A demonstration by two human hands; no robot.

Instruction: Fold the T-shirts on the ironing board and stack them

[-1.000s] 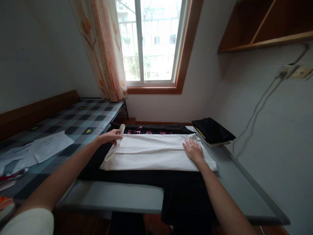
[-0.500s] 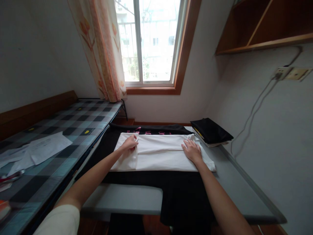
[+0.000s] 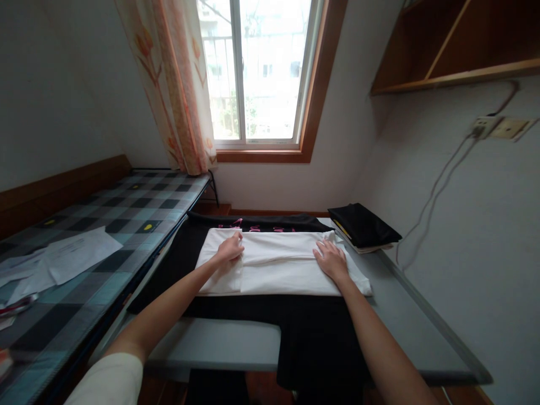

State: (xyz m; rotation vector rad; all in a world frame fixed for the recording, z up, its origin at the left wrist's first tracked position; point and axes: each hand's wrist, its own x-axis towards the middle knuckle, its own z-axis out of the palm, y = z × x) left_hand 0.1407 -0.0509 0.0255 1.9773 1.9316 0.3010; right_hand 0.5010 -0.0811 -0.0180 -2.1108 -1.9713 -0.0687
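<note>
A white garment [image 3: 278, 273], folded into a long flat strip, lies across a black garment [image 3: 236, 306] with pink lettering near its far edge. My left hand [image 3: 230, 246] is closed in a pinch on the edge of the white garment's folded-over left flap. On the right part of the strip my right hand [image 3: 331, 259] rests flat, fingers spread. Beneath both garments is a grey table [image 3: 223, 340], and part of the black garment hangs over its front edge.
A folded black cloth [image 3: 365, 225] lies on papers at the table's back right. To the left stands a bed with a checked mattress [image 3: 169, 205] and loose papers [image 3: 80, 253]. A wooden shelf [image 3: 455, 79] juts out at upper right, above a socket [image 3: 485, 125] with cables.
My left hand has moved slightly right, bringing the edge of the white garment's left flap with it. My right hand stays in place.
</note>
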